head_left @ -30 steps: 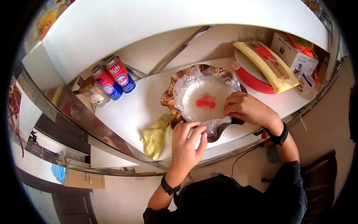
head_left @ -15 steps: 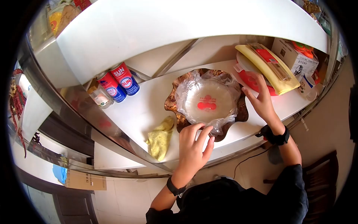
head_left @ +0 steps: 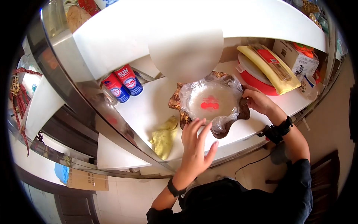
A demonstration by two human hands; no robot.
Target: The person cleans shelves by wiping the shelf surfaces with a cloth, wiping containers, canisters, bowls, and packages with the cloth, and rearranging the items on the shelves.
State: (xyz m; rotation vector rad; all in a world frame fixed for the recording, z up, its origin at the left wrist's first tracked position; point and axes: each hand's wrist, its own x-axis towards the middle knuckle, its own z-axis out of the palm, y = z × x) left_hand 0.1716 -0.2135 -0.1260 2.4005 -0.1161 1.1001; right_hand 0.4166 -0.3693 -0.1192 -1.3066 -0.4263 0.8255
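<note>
A brown bowl with a wavy, gold-patterned rim (head_left: 185, 118) sits on the white shelf. Inside it, clear plastic wrap (head_left: 223, 121) surrounds a pale round dish (head_left: 195, 100) with a red print in its middle. My right hand (head_left: 260, 102) has its fingers bent and closed on the bowl's right rim. At the near left rim, my left hand (head_left: 195, 147) is open, fingers stretched toward the plastic and thumb apart. A crumpled yellow cloth (head_left: 164, 139) lies left of this hand. A blurred grey oval covers part of the view just behind the bowl.
Two red-and-blue SUN cans (head_left: 129, 81) stand at the back left. On the right, a yellow package of sticks (head_left: 274, 67) lies over a red lidded container (head_left: 257, 84), beside a white box (head_left: 292, 54) and a cup (head_left: 308, 84). An upper white shelf (head_left: 112, 33) overhangs the back.
My right hand has come down from above the right side onto the bowl's rim and closed there. My left fingers have straightened and spread. The grey oval has appeared behind the bowl.
</note>
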